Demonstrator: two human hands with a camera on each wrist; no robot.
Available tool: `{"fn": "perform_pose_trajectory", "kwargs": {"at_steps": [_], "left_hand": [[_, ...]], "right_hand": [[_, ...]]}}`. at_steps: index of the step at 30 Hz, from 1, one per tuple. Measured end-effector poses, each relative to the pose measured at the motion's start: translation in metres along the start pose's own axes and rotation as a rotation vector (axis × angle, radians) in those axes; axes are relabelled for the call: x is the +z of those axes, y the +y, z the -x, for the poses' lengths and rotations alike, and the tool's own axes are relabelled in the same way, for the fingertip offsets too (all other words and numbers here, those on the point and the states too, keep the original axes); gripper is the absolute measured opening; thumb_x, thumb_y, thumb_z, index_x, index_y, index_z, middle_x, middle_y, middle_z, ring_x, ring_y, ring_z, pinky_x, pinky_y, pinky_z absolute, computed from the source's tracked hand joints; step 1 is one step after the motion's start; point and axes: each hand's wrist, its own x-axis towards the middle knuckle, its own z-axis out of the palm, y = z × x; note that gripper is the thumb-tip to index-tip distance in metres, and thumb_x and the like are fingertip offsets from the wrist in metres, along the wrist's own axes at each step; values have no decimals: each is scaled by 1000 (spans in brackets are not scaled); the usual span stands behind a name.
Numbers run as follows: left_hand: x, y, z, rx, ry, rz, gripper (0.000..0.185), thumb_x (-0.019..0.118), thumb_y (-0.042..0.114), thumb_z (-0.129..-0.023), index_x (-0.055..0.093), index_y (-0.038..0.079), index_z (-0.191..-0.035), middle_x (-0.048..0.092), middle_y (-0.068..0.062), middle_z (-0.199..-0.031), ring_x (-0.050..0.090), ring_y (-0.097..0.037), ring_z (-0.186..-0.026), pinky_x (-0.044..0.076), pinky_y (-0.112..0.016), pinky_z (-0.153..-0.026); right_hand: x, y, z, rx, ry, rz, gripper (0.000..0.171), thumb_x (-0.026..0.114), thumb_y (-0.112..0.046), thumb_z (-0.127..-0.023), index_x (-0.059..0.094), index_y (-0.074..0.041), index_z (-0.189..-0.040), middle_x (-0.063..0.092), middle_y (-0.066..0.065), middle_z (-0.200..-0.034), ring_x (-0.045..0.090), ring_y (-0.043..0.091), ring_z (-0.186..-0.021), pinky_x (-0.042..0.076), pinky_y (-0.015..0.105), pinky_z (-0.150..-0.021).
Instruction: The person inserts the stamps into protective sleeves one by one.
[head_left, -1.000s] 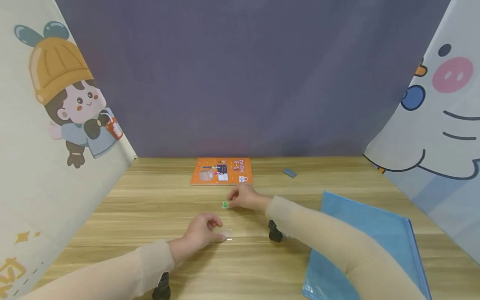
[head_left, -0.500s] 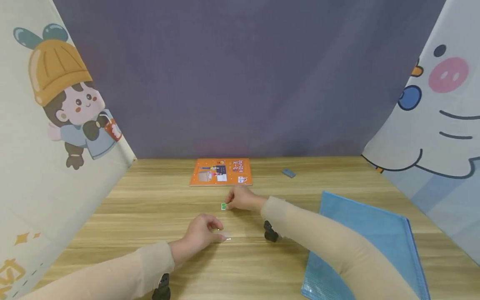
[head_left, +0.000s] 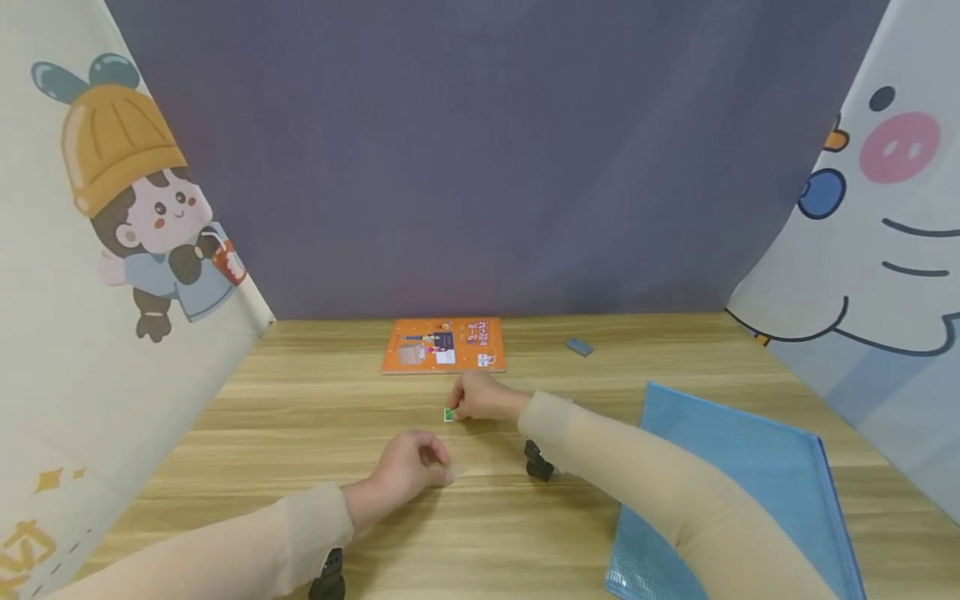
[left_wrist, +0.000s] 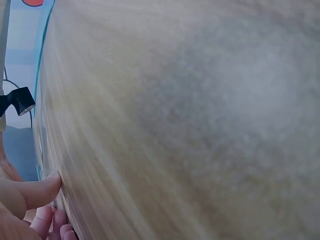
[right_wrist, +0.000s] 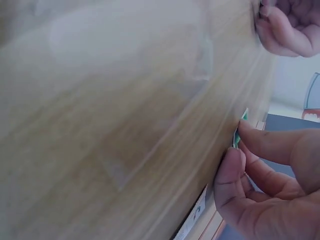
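In the head view my right hand (head_left: pixel 480 397) pinches a small green card with a white border (head_left: pixel 448 415) between thumb and fingertips, low over the wooden table. The right wrist view shows this card (right_wrist: pixel 237 134) tilted on edge between the thumb and index finger. Nearer to me, my left hand (head_left: pixel 411 465) has its thumb and fingers curled together at a faint clear plastic piece (head_left: pixel 457 469). The right wrist view also shows a transparent sheet with straight edges (right_wrist: pixel 165 125) over the wood. In the left wrist view my left thumb (left_wrist: pixel 42 192) sits above the bent fingers, close to the table.
An orange booklet (head_left: pixel 446 346) lies at the back of the table (head_left: pixel 300 433). A small grey-blue block (head_left: pixel 579 346) lies to its right. At the right, a blue mesh zip pouch (head_left: pixel 720 467) is partly under my right forearm. Printed cloths and a dark curtain (head_left: pixel 495 167) surround the table.
My right hand has drifted slightly left and nearer to me with the green card. The left hand stays almost in place, and the bright glint at its fingertips has faded.
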Motion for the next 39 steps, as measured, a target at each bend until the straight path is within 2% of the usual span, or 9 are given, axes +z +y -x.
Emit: {"fn": "perform_pose_trajectory", "kwargs": {"at_steps": [6, 9, 16, 21, 26, 28, 34, 39], "left_hand": [[0, 0, -1, -5, -44, 66, 23, 81, -4, -69, 63, 5, -81, 61, -2, -72, 52, -12, -67, 46, -22, -60], [-1, 0, -2, -18, -60, 100, 24, 80, -6, -69, 64, 3, -84, 62, -2, -70, 54, -11, -64, 46, -21, -57], [-2, 1, -2, -34, -78, 102, 20, 79, -4, -72, 67, 3, -86, 63, -2, -73, 55, -11, -66, 48, -19, -57], [-2, 3, -2, -49, -78, 99, 18, 79, -3, -72, 68, 4, -85, 63, -2, -75, 56, -12, -68, 49, -20, -59], [-3, 4, -2, -71, -61, 118, 16, 78, -4, -73, 69, 4, -85, 64, -2, -75, 57, -12, -68, 51, -21, -59], [-4, 4, -3, -74, -54, 127, 15, 77, -3, -73, 70, 3, -85, 65, -3, -75, 58, -12, -68, 52, -22, -59], [-7, 4, -3, -81, -50, 158, 11, 76, -1, -77, 70, 4, -86, 67, -3, -79, 60, -12, -69, 55, -25, -61], [-11, 7, -2, -101, -32, 179, 11, 73, -2, -79, 70, 3, -88, 67, -6, -83, 62, -14, -71, 58, -29, -64]], "right_hand": [[1, -1, 1, -20, -7, 21, 10, 77, -3, -79, 71, -4, -86, 67, 2, -77, 54, 7, -58, 50, 16, -54], [1, -3, 2, -35, -4, 33, 11, 75, 0, -79, 70, -3, -89, 68, 4, -80, 55, 9, -60, 51, 17, -56], [1, -7, 4, -60, -10, 118, 15, 73, 1, -79, 71, -4, -94, 70, 6, -96, 61, 15, -85, 55, 25, -79], [0, -5, 3, -66, -24, 129, 11, 72, -1, -83, 71, -6, -92, 68, 4, -97, 61, 16, -87, 56, 27, -80], [1, -5, 2, -75, -26, 135, 17, 71, 1, -80, 70, -7, -95, 68, 4, -99, 59, 14, -87, 55, 28, -84], [1, -5, 2, -78, -25, 134, 19, 70, 3, -79, 70, -7, -95, 68, 4, -98, 58, 13, -84, 55, 27, -83], [-1, -2, 2, -76, -23, 56, 14, 72, 3, -79, 71, -5, -90, 65, 3, -83, 51, 12, -70, 49, 21, -64], [0, 4, 3, -53, -6, -16, 11, 76, -1, -78, 68, -7, -83, 61, 0, -78, 51, 12, -72, 45, 20, -63]]}}
